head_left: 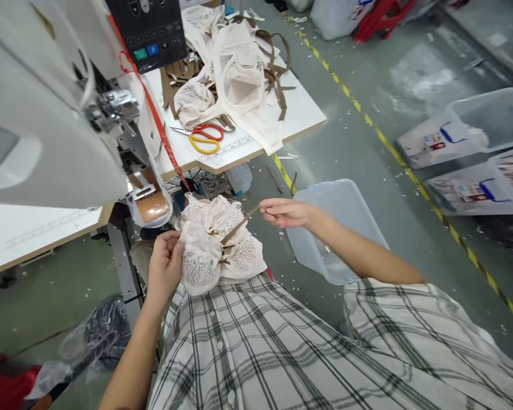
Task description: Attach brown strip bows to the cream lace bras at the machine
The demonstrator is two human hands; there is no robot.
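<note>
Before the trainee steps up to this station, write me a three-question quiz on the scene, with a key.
1. Short answer: what does the right hand pinch between its fingertips?
2. True or false: the left hand is inside the clear plastic bin.
3. Fill in the blank: the scissors with one red and one yellow handle lie on a white ____.

Key:
1. A thin brown strip.
2. False; it holds the edge of a pale lace piece.
3. Table.
</note>
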